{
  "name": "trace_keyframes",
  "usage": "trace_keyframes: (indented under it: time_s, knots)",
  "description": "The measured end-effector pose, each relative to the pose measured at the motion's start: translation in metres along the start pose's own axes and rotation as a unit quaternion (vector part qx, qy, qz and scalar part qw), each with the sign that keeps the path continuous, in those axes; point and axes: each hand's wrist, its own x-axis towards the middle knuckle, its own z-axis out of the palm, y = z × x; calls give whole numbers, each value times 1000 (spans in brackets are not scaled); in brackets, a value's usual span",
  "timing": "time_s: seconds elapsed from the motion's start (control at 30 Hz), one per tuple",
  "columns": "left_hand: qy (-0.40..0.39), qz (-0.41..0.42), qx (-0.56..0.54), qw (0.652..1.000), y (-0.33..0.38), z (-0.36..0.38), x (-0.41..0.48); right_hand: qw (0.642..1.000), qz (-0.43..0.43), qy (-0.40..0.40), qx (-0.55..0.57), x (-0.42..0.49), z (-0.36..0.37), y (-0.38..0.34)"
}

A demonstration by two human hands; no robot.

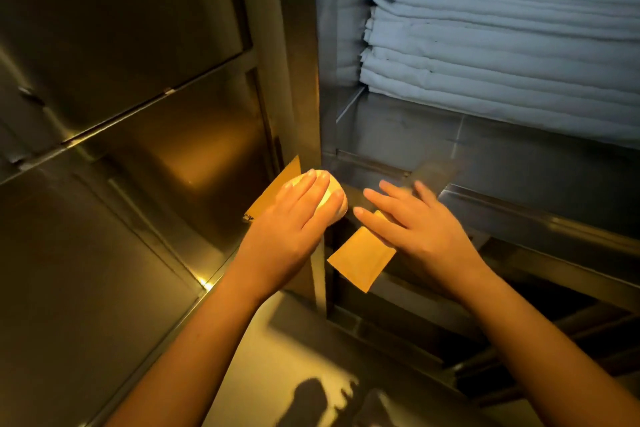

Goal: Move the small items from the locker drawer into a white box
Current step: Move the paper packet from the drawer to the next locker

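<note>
My left hand [298, 211] grips a white rounded item [337, 199] from above, fingers curled over it. A flat tan packet [273, 194] shows behind that hand. My right hand [419, 222] is palm down with its fingers stretched toward the locker. It holds another flat tan packet [360, 262] under thumb and palm, and the packet hangs down to the left. Both hands hover at the front left corner of the steel drawer [512, 206], whose inside is hidden. No white box is in view.
Folded white towels [502, 28] are stacked on the shelf above the drawer. Closed steel locker doors [121, 97] fill the left side. A vertical steel post [301, 97] stands just behind my hands. A steel surface [277, 367] lies below my forearms.
</note>
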Motion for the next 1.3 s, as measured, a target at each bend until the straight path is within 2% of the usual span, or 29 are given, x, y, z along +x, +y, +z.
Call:
trace_keyframes:
  time_s: [0.27, 0.53, 0.93, 1.3]
  knots:
    - [34, -52, 35, 997, -20, -43, -75, 996, -67, 29, 46, 40, 6, -69]
    - [27, -168, 82, 982, -38, -97, -157, 981, -148, 48, 116, 97, 18, -148]
    - [-25, -344, 167, 923, -68, -159, -238, 943, -271, 71, 180, 183, 63, -235]
    - [-48, -410, 243, 878, -172, -164, -273, 903, -345, 111, 233, 305, 125, -274]
